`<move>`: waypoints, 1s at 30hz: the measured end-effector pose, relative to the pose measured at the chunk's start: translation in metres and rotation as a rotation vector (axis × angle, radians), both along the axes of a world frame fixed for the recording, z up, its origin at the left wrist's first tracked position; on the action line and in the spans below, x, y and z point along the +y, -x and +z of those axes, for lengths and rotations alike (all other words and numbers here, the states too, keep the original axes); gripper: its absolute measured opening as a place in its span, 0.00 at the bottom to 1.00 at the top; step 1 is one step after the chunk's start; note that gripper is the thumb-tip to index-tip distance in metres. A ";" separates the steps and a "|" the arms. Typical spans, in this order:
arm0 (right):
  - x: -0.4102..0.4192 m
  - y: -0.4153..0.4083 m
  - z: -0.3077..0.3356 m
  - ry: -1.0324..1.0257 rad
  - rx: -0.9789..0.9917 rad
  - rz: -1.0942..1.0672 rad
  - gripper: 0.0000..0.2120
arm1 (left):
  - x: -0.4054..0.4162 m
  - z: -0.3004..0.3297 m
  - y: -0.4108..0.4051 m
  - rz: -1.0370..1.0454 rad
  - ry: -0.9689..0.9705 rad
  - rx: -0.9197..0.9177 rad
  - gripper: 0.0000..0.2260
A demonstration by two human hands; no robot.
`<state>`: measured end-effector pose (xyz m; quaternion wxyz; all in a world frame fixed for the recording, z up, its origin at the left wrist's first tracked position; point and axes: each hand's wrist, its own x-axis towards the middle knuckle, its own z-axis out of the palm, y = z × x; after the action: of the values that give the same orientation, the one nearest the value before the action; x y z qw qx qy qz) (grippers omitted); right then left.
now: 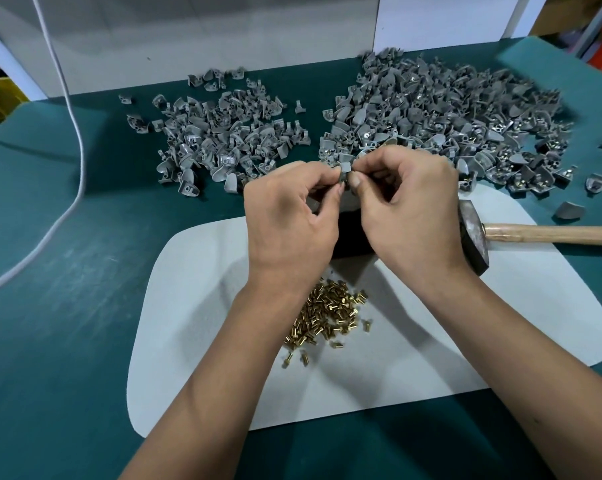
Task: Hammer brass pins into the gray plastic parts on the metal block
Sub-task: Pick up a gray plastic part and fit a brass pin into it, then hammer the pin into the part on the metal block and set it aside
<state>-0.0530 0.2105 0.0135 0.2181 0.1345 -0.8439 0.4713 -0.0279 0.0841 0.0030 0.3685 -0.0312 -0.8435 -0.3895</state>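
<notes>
A gray plastic part (345, 170) sits pinched between the fingertips of both hands, held up above the dark metal block (351, 233), which is mostly hidden beneath them. The left hand (289, 216) grips the part from its side with thumb and forefinger, the other fingers curled. The right hand (410, 206) pinches it from the opposite side, thumb and forefinger pressed together at the part; whether a pin is between those fingers I cannot tell. A heap of brass pins (327, 311) lies on the pale mat (195, 306) between the wrists. The hammer (479, 233) rests at the mat's right edge, its head near the right wrist, its wooden handle pointing right. Two piles of gray parts lie on the green table (50, 306) behind the hands: a smaller left pile (220, 133) and a larger right pile (448, 112), some of whose pieces show brass. A white cable (78, 133) runs down the left side.
</notes>
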 end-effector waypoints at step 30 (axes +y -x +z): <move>0.136 0.022 0.023 -0.993 -0.492 0.090 0.04 | -0.029 0.008 0.002 -0.153 0.302 -0.271 0.07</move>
<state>-0.0755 0.3470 0.0369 -0.0952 0.1431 -0.9842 0.0434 -0.0300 0.0554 0.0113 0.2120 -0.0972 -0.9293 -0.2864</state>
